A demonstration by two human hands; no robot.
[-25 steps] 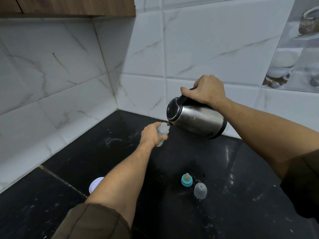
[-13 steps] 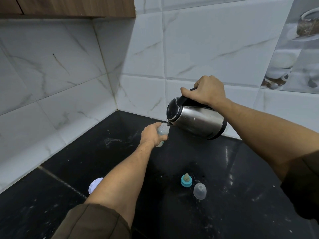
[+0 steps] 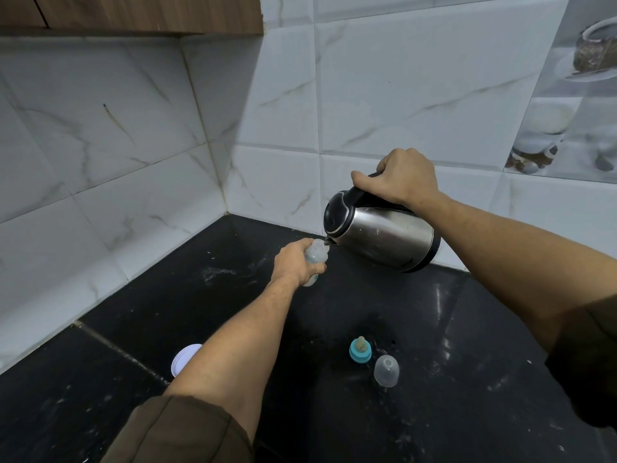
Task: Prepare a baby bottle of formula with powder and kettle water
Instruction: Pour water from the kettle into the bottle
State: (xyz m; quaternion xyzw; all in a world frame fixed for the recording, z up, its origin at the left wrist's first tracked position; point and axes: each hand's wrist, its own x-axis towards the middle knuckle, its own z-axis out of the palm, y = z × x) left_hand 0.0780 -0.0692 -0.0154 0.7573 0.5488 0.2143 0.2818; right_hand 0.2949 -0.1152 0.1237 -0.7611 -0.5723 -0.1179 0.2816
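Observation:
My left hand point(image 3: 293, 262) grips a small clear baby bottle point(image 3: 315, 253), held up above the black counter point(image 3: 200, 295) with its open mouth toward the kettle. My right hand point(image 3: 399, 177) holds the black handle of a steel kettle point(image 3: 384, 235), tipped to the left so its spout touches the bottle's mouth. The bottle's teal ring with its nipple point(image 3: 360, 350) stands on the counter in front. A clear dome cap point(image 3: 386, 370) lies just right of it.
A white round lid or container point(image 3: 185, 357) sits on the counter, partly hidden behind my left forearm. White marble tiles form a corner at the back left. A wooden cabinet point(image 3: 133, 13) hangs above.

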